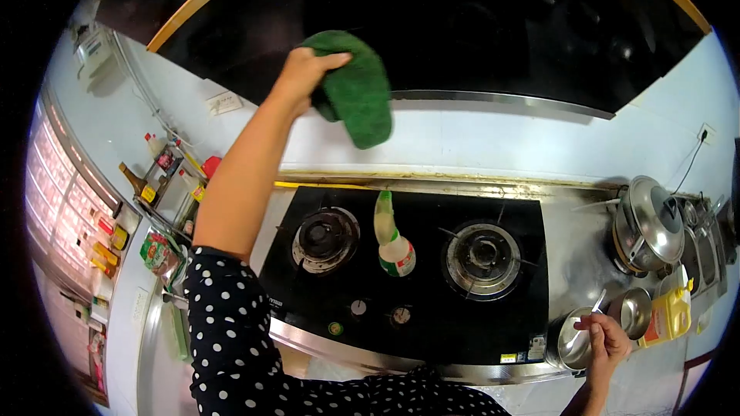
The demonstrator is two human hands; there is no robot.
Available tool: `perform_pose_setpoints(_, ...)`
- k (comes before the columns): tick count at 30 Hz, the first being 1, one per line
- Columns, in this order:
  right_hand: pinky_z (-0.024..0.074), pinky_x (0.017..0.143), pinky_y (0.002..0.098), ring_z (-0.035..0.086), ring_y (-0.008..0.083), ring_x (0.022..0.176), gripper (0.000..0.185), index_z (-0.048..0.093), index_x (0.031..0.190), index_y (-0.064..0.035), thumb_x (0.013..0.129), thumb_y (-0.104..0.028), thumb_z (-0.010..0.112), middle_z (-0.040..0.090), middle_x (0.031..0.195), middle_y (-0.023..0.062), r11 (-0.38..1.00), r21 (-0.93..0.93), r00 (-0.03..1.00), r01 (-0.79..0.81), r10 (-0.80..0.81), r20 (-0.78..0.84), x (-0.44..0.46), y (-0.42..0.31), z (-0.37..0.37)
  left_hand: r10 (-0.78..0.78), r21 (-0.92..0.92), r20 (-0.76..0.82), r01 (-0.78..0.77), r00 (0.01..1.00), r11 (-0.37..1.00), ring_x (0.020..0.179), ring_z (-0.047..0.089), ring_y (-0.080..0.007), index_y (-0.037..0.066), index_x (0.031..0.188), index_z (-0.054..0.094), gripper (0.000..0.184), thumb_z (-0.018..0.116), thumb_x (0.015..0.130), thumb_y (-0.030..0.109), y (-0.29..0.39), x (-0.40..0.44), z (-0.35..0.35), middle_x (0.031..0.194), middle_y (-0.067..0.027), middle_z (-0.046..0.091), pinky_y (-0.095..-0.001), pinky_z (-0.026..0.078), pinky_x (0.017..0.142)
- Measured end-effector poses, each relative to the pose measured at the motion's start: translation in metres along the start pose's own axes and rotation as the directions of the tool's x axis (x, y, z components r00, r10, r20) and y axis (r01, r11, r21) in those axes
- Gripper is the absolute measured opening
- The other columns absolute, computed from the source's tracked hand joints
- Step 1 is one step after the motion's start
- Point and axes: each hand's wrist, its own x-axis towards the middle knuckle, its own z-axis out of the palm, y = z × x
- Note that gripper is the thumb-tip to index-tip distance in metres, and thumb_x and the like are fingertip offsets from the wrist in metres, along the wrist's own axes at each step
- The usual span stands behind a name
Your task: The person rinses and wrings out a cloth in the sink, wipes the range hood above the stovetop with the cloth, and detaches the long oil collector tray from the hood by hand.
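The left hand (pixel 302 78) is gripping a green cloth (pixel 364 100) at the range hood (pixel 478 46), seemingly wiping; the next stroke is probably needing flat pressure. Whether the right hand (pixel 605 341) is holding anything, I cannot tell.

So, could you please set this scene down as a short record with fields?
Left hand: the left hand is raised, gripping a green cloth
Cloth position: in view against the range hood's lower part; contact cannot be told
Right hand: the right hand is low, by a small metal bowl; whether it grips anything is unclear
Cooktop: black cooktop with two burners
Between burners: a bottle with green parts
Right side: a lidded metal pot and a yellow jug
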Motion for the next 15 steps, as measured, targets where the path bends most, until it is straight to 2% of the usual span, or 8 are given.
perform_pose_setpoints(2, 0.0486, 0.070, 0.0273, 0.064, 0.0191, 0.074, 0.015, 0.063, 0.095, 0.0032, 0.086, -0.007, 0.057, 0.066, 0.083, 0.0119, 0.999, 0.043, 1.000, 0.022, -0.022, 0.009, 0.002, 0.002, 0.011, -0.009, 0.028, -0.118, 0.013, 0.993, 1.000, 0.085, 0.063, -0.0207, 0.001, 0.101, 0.064, 0.025, 0.064, 0.078, 0.011, -0.009, -0.004, -0.053, 0.095, -0.0092, 0.066, -0.0317, 0.050, 0.078)
perform_pose_setpoints(3, 0.0487, 0.070, 0.0275, 0.064, 0.0192, 0.073, 0.015, 0.063, 0.095, 0.0033, 0.086, -0.007, 0.057, 0.066, 0.083, 0.0117, 0.999, 0.043, 1.000, 0.023, -0.024, 0.012, 0.002, 0.002, 0.015, -0.081, 0.010, -0.188, 0.085, 0.979, 0.996, 0.083, 0.064, -0.0216, 0.000, 0.100, 0.064, 0.024, 0.064, 0.078, 0.009, -0.011, -0.006, -0.077, 0.094, -0.0102, 0.066, -0.0335, 0.051, 0.076)
perform_pose_setpoints(6, 0.0484, 0.070, 0.0273, 0.064, 0.0191, 0.073, 0.015, 0.064, 0.094, 0.0033, 0.086, -0.008, 0.057, 0.066, 0.082, 0.0117, 0.999, 0.037, 0.999, 0.015, -0.016, 0.030, -0.002, -0.004, 0.022, -0.105, 0.012, -0.416, 0.120, 0.903, 0.993, 0.078, 0.064, -0.0243, 0.000, 0.097, 0.064, 0.019, 0.061, 0.078, 0.004, -0.042, 0.004, -0.155, 0.091, -0.0117, 0.066, -0.0366, 0.052, 0.071)
perform_pose_setpoints(9, 0.0476, 0.069, 0.0269, 0.064, 0.0188, 0.073, 0.016, 0.064, 0.092, 0.0036, 0.086, -0.009, 0.057, 0.066, 0.081, 0.0121, 0.999, 0.008, 0.999, 0.040, -0.040, -0.007, -0.010, -0.007, 0.025, -0.116, -0.028, -0.479, 0.117, 0.870, 0.993, 0.073, 0.062, -0.0255, -0.002, 0.091, 0.063, 0.017, 0.064, 0.074, 0.000, -0.050, 0.002, -0.191, 0.086, -0.0127, 0.065, -0.0366, 0.051, 0.068)
perform_pose_setpoints(11, 0.0483, 0.070, 0.0274, 0.064, 0.0190, 0.073, 0.016, 0.063, 0.095, 0.0034, 0.087, -0.009, 0.057, 0.065, 0.083, 0.0115, 0.999, -0.034, 0.999, 0.039, -0.039, 0.010, -0.018, -0.002, 0.015, -0.049, 0.016, -0.586, 0.072, 0.809, 0.997, 0.071, 0.062, -0.0265, -0.002, 0.090, 0.063, 0.016, 0.062, 0.075, -0.001, -0.067, 0.008, -0.218, 0.084, -0.0127, 0.064, -0.0387, 0.051, 0.065)
perform_pose_setpoints(12, 0.0489, 0.070, 0.0279, 0.064, 0.0192, 0.074, 0.016, 0.061, 0.099, 0.0031, 0.088, -0.008, 0.056, 0.064, 0.085, 0.0110, 0.997, -0.068, 0.999, 0.040, -0.038, 0.024, -0.021, 0.001, 0.010, 0.011, 0.019, -0.609, 0.000, 0.793, 1.000, 0.069, 0.061, -0.0265, -0.002, 0.090, 0.063, 0.016, 0.061, 0.075, -0.002, -0.079, 0.012, -0.234, 0.083, -0.0123, 0.064, -0.0390, 0.051, 0.065)
perform_pose_setpoints(14, 0.0488, 0.070, 0.0278, 0.064, 0.0190, 0.073, 0.017, 0.062, 0.098, 0.0036, 0.088, -0.009, 0.056, 0.064, 0.084, 0.0107, 0.994, -0.111, 1.000, 0.016, -0.016, 0.004, -0.029, 0.001, 0.001, -0.064, -0.089, -0.660, 0.006, 0.748, 0.996, 0.068, 0.061, -0.0256, -0.002, 0.088, 0.063, 0.014, 0.061, 0.075, 0.000, -0.083, 0.016, -0.245, 0.081, -0.0120, 0.064, -0.0379, 0.050, 0.063)
perform_pose_setpoints(15, 0.0488, 0.069, 0.0277, 0.063, 0.0189, 0.073, 0.017, 0.062, 0.097, 0.0040, 0.088, -0.010, 0.057, 0.064, 0.083, 0.0105, 0.989, -0.149, 1.000, -0.002, 0.003, 0.008, -0.032, 0.002, -0.002, -0.045, -0.074, -0.661, -0.006, 0.749, 0.997, 0.067, 0.060, -0.0252, -0.002, 0.088, 0.063, 0.013, 0.061, 0.075, 0.000, -0.081, 0.018, -0.242, 0.081, -0.0118, 0.063, -0.0374, 0.050, 0.063)
